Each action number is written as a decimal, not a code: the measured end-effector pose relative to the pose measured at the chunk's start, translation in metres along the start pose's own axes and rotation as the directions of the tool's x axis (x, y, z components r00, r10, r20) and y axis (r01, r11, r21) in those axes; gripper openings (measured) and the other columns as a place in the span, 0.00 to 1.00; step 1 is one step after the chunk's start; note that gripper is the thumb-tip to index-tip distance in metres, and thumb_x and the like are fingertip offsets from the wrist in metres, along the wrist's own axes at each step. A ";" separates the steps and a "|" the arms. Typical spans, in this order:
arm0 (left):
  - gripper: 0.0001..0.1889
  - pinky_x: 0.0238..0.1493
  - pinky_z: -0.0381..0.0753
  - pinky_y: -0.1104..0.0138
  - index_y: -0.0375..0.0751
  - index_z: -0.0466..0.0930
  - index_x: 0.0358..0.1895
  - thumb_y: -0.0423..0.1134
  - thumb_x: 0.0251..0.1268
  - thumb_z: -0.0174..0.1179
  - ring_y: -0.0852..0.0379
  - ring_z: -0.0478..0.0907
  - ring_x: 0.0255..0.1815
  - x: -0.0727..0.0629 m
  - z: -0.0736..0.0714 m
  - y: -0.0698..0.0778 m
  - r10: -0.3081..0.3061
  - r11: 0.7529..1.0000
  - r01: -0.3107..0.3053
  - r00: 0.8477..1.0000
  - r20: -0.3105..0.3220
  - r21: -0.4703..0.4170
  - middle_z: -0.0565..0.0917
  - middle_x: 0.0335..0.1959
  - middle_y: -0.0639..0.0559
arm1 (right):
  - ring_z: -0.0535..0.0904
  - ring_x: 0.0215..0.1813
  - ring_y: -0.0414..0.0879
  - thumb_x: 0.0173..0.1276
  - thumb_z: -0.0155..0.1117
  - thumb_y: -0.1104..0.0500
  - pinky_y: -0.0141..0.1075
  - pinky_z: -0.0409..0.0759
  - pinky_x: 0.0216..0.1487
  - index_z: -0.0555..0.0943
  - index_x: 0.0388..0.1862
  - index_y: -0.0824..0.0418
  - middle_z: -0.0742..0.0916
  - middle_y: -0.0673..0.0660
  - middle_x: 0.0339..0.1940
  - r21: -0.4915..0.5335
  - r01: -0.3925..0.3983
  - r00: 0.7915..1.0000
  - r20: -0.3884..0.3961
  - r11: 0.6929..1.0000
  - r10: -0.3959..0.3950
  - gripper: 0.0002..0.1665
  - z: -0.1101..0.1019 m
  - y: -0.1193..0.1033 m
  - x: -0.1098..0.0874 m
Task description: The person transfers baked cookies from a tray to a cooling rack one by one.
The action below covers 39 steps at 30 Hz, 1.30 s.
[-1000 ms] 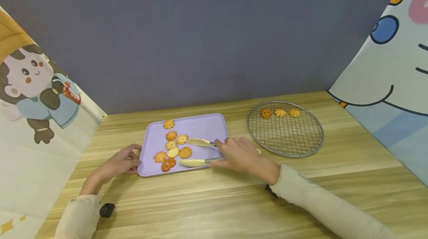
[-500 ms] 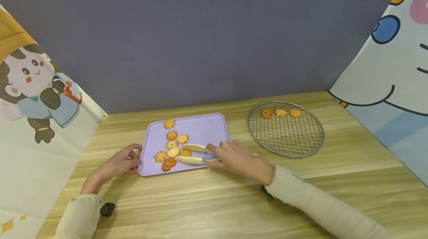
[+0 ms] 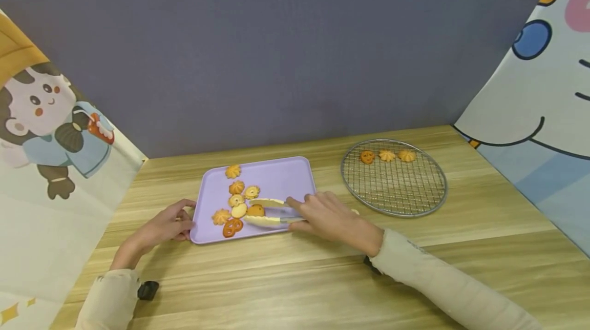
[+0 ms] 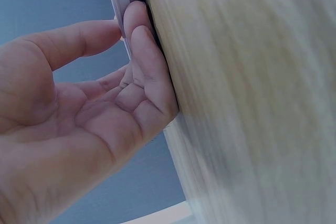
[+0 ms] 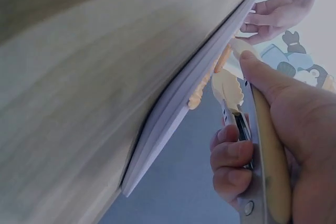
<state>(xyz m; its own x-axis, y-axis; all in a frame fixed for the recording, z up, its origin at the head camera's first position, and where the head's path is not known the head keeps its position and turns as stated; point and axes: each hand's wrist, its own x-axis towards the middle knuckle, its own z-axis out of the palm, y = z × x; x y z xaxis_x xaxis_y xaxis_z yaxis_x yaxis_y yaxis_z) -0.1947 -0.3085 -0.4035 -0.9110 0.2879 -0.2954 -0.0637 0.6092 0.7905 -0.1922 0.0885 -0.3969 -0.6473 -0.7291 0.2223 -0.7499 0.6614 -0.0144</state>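
Observation:
My right hand (image 3: 329, 217) grips a pair of tongs (image 3: 265, 221) with cream tips; its thumb and curled fingers show on the handles in the right wrist view. The tong tips stand on either side of a round brown cookie (image 3: 255, 210) on the lilac tray (image 3: 288, 176). Whether both tips touch it is hard to tell. At the tray's left edge, my left hand (image 3: 168, 222) holds the rim between thumb and bent fingers. Also on the tray lie a pretzel-shaped cookie (image 3: 232, 227), a pale round cookie (image 3: 238, 210) and several flower-shaped cookies (image 3: 236, 187).
To the right of the tray, a round wire cooling rack (image 3: 394, 186) carries a small pretzel-like cookie (image 3: 366, 157) and two flower-shaped cookies (image 3: 397, 156) along its far side. The wooden table (image 3: 258, 284) ends at a grey back wall (image 3: 295, 63), with printed panels at both sides.
The tongs moved slightly left and their tips drew closer together around the round brown cookie, then stayed nearly still. My left hand and the tray have not moved.

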 end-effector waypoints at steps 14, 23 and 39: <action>0.27 0.30 0.81 0.65 0.24 0.57 0.67 0.28 0.69 0.55 0.53 0.78 0.31 0.000 0.000 -0.001 0.008 1.000 -0.008 1.000 0.002 -0.013 0.76 0.34 0.42 | 0.64 0.14 0.37 0.66 0.64 0.35 0.28 0.62 0.13 0.79 0.62 0.58 0.83 0.55 0.22 -0.066 0.007 0.997 -0.077 0.998 -0.012 0.35 -0.010 0.011 -0.014; 0.27 0.31 0.81 0.64 0.25 0.57 0.68 0.29 0.70 0.55 0.52 0.78 0.32 0.001 -0.001 -0.003 0.004 1.000 -0.004 1.000 0.008 -0.004 0.76 0.35 0.42 | 0.62 0.13 0.37 0.66 0.64 0.35 0.27 0.59 0.12 0.80 0.62 0.58 0.82 0.54 0.20 -0.087 0.015 0.993 -0.111 0.996 -0.024 0.36 -0.015 0.014 -0.025; 0.28 0.31 0.81 0.65 0.25 0.57 0.68 0.29 0.70 0.55 0.52 0.78 0.31 0.001 0.000 -0.003 0.003 1.000 -0.002 1.000 0.007 -0.012 0.77 0.35 0.42 | 0.63 0.13 0.36 0.63 0.67 0.37 0.26 0.62 0.14 0.79 0.64 0.56 0.85 0.58 0.25 -0.060 -0.090 0.988 -0.133 0.994 0.081 0.36 -0.032 0.028 -0.062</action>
<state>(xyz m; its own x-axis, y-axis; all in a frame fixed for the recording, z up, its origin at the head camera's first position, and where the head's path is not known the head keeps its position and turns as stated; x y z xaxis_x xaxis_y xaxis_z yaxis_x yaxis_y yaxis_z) -0.1957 -0.3104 -0.4065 -0.9082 0.2947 -0.2972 -0.0663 0.5998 0.7974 -0.1686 0.1574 -0.3802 -0.6819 -0.6433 0.3481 -0.6793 0.7334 0.0247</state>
